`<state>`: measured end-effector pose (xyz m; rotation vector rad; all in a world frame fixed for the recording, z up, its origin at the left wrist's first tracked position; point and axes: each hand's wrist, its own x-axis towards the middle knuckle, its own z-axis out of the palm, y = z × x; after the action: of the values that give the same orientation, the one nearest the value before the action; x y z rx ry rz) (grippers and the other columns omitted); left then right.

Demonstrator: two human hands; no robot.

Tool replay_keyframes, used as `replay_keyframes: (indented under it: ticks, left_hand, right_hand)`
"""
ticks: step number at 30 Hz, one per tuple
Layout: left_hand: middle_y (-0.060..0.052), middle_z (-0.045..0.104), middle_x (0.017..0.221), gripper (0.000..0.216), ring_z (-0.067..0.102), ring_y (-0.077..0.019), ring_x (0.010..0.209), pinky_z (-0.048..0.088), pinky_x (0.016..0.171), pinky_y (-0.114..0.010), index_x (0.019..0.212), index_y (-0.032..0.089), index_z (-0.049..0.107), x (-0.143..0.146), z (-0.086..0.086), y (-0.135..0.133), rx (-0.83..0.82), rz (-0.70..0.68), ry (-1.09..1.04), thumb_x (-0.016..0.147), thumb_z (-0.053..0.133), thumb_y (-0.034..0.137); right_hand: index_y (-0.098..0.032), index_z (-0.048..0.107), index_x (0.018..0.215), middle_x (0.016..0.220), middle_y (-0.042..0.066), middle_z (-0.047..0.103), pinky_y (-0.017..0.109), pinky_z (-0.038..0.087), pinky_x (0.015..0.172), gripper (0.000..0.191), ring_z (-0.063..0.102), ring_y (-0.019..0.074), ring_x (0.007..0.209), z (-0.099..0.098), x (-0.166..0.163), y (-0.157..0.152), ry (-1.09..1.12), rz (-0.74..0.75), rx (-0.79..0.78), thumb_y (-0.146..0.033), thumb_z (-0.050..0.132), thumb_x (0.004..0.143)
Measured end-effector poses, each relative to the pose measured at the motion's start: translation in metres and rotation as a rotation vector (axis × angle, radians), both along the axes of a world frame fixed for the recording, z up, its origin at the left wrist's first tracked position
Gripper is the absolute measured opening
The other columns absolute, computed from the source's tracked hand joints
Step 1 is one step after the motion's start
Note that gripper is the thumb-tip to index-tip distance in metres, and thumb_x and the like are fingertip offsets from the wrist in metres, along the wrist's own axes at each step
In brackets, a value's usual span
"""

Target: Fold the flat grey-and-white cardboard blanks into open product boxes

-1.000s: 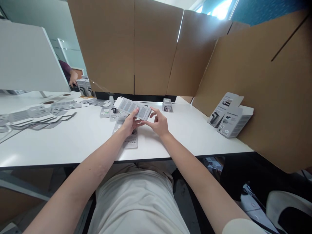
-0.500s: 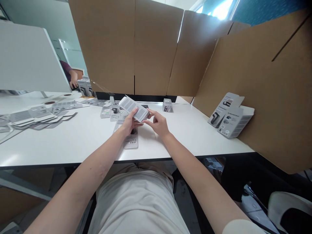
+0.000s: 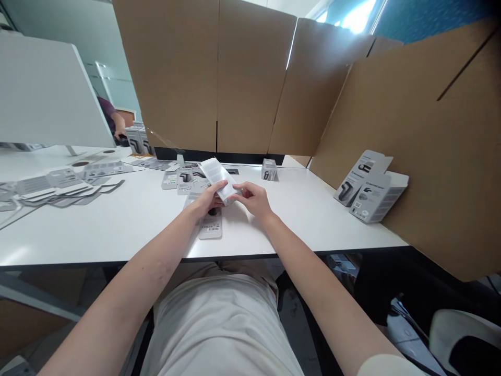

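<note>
A small white-grey cardboard box (image 3: 216, 175) is held tilted above the table between both of my hands. My left hand (image 3: 211, 199) grips it from the left, thumb across its face. My right hand (image 3: 251, 198) pinches its lower right end with thumb and fingers. Beneath my hands lies a flat printed carton (image 3: 210, 230), partly covered by my left hand. Several more flat printed cartons (image 3: 185, 180) rest just behind and to the left of the held box.
Flattened cartons (image 3: 58, 188) are heaped at the left on the white table (image 3: 305, 224). One small box (image 3: 269, 169) stands at the back. Two assembled boxes (image 3: 371, 190) lean against the cardboard wall (image 3: 430, 146) at right. Another person's arm (image 3: 117, 122) shows far left.
The held box has turned to a steeper angle, and its face now catches more light. Both hands have shifted slightly and keep their grip. The cartons on the table stay put.
</note>
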<state>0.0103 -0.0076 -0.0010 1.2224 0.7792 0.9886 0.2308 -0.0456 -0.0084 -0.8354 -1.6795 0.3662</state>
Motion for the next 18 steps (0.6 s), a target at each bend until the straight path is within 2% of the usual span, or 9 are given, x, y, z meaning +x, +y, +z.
replay_keyframes:
  ticks: [6,10,14,16,18]
  left_hand:
    - [-0.014,0.088,0.116,0.069,0.083,-0.0355,0.105,0.066,0.089,-0.044,0.126,0.023,0.08,-0.002,0.004,-0.002,0.008,-0.077,-0.035,0.084,0.091,0.078]
    - [-0.015,0.088,0.12,0.068,0.084,-0.0372,0.108,0.067,0.087,-0.045,0.127,0.024,0.079,-0.003,0.006,-0.004,-0.008,-0.103,-0.028,0.087,0.088,0.079]
    - [-0.015,0.086,0.134,0.076,0.082,-0.04,0.125,0.068,0.093,-0.047,0.14,0.026,0.077,0.003,0.009,-0.013,0.08,-0.032,-0.056,0.084,0.096,0.073]
    - [-0.014,0.084,0.143,0.08,0.079,-0.0413,0.135,0.066,0.102,-0.049,0.144,0.029,0.075,0.009,0.009,-0.019,0.18,-0.011,-0.034,0.078,0.104,0.064]
    - [-0.014,0.082,0.146,0.082,0.076,-0.0425,0.138,0.063,0.112,-0.052,0.142,0.028,0.077,0.014,0.007,-0.024,0.304,-0.019,0.027,0.073,0.11,0.056]
  right_hand:
    - [-0.03,0.095,0.112,0.094,0.005,0.08,0.039,0.054,0.075,0.051,0.06,0.0208,0.079,0.015,0.006,-0.004,0.006,0.047,-0.051,-0.078,0.089,0.096]
    - [-0.029,0.095,0.112,0.099,0.006,0.082,0.04,0.06,0.079,0.053,0.068,0.0234,0.086,0.019,0.008,-0.005,0.0,0.071,-0.1,-0.08,0.083,0.099]
    - [-0.027,0.09,0.132,0.103,0.007,0.081,0.038,0.061,0.077,0.07,0.066,0.021,0.081,0.02,0.01,-0.007,0.043,0.024,-0.139,-0.088,0.071,0.103]
    - [-0.027,0.083,0.145,0.116,0.008,0.082,0.038,0.062,0.077,0.077,0.068,0.0206,0.083,0.022,0.011,-0.008,0.06,-0.014,-0.177,-0.087,0.08,0.097]
    - [-0.027,0.079,0.149,0.131,0.01,0.083,0.039,0.065,0.081,0.082,0.073,0.0227,0.091,0.026,0.013,-0.011,0.037,0.006,-0.242,-0.08,0.095,0.087]
